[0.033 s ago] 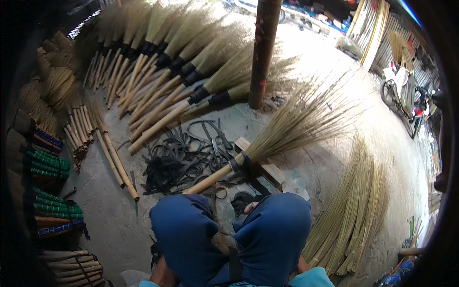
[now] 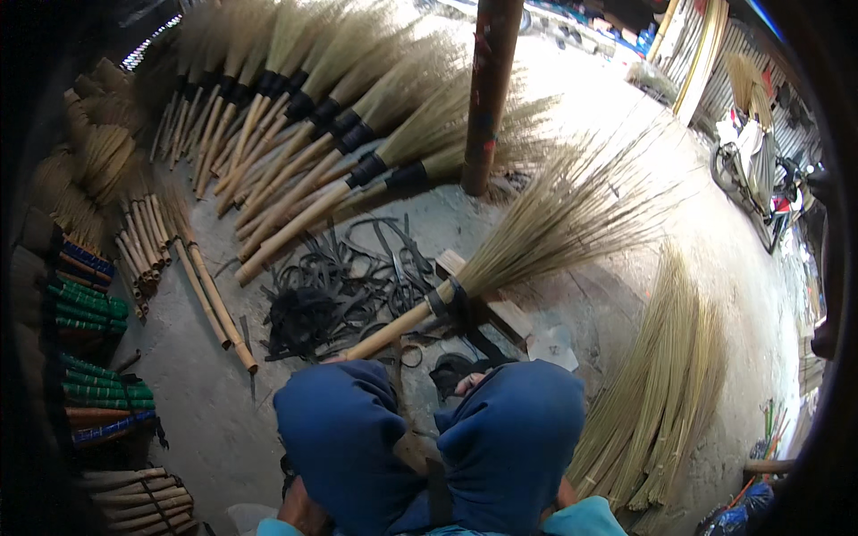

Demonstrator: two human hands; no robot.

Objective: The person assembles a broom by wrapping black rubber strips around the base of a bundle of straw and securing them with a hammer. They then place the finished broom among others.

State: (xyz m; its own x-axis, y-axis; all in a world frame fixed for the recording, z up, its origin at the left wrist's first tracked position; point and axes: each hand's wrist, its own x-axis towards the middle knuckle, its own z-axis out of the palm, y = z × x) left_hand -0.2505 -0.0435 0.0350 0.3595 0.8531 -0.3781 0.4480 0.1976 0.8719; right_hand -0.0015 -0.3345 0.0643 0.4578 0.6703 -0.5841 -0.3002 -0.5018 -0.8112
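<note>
A grass broom (image 2: 545, 228) lies slantwise beyond my knees, its bristles fanned to the far right. Black strip (image 2: 449, 302) binds it to a pale cane handle (image 2: 389, 332), whose near end reaches my left knee (image 2: 335, 397). Both my hands are hidden behind my bent legs in blue trousers. Only parts of my left forearm (image 2: 304, 509) and right forearm (image 2: 565, 496) show at the lower edge, beside my thighs. What the hands hold or touch cannot be seen. Tangled black rubber strips (image 2: 313, 322) lie left of the handle.
Several finished brooms (image 2: 304, 192) lie in a row at the far left. Loose grass stalks (image 2: 657, 393) spread to my right. Cane handles (image 2: 214, 304) and green-bound bundles (image 2: 94, 304) stand left. A post (image 2: 490, 98) rises ahead; a motorcycle (image 2: 755, 188) is far right.
The whole scene sits slightly further left and up, as the view has shifted. My knees are slightly further apart. A small skin-coloured patch now shows by the handle's near end.
</note>
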